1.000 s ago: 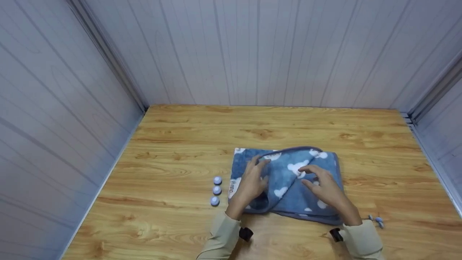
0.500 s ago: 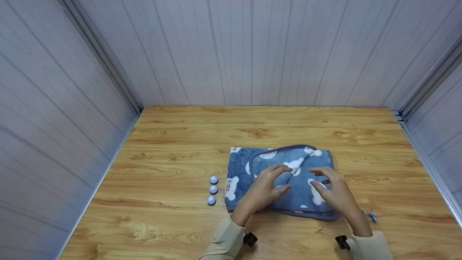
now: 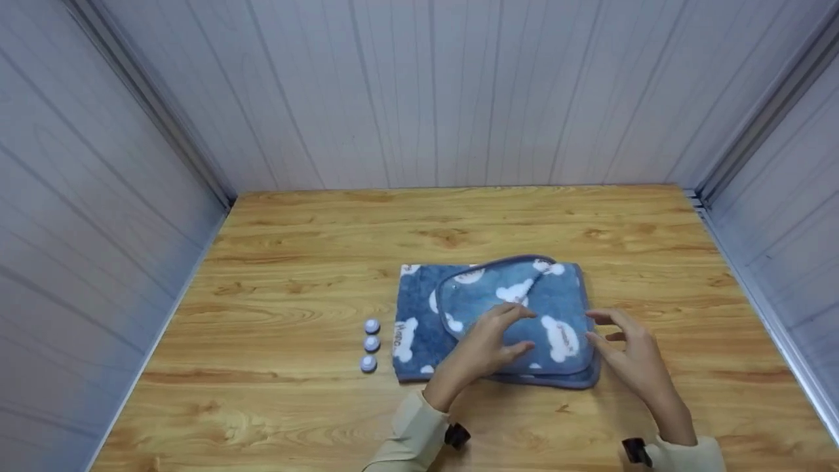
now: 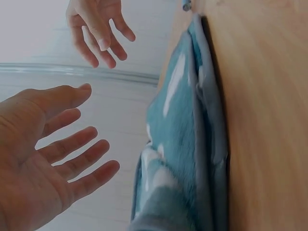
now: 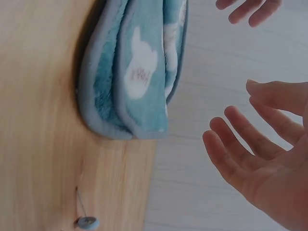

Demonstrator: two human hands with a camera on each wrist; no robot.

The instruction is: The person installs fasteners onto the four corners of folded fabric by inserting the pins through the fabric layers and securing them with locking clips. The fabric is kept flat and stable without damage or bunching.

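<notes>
Blue blanket (image 3: pixel 482 295), plush, dotted with white bear shapes, lies folded into a soft rectangle on the wood-grained table (image 3: pixel 295 314)! In the head view the left hand (image 3: pixel 491 344) hovers at its six o'clock, fingers loosely curved; the right hand (image 3: pixel 632 351) sits at three o'clock, thumb and fingers parted. Three round, pale knobs (image 3: pixel 371 343) line up at nine. Left wrist view: grey binding (image 4: pixel 219 139) edges stacked layers, three o'clock from the palm. Right wrist view: rounded corner at ten, thin-stemmed piece (image 5: pixel 88 222) at eight.

Bare hands (image 3: pixel 486 342), pale beige sleeves (image 3: pixel 413 429), small black device (image 3: pixel 457 435) at each wrist
</notes>
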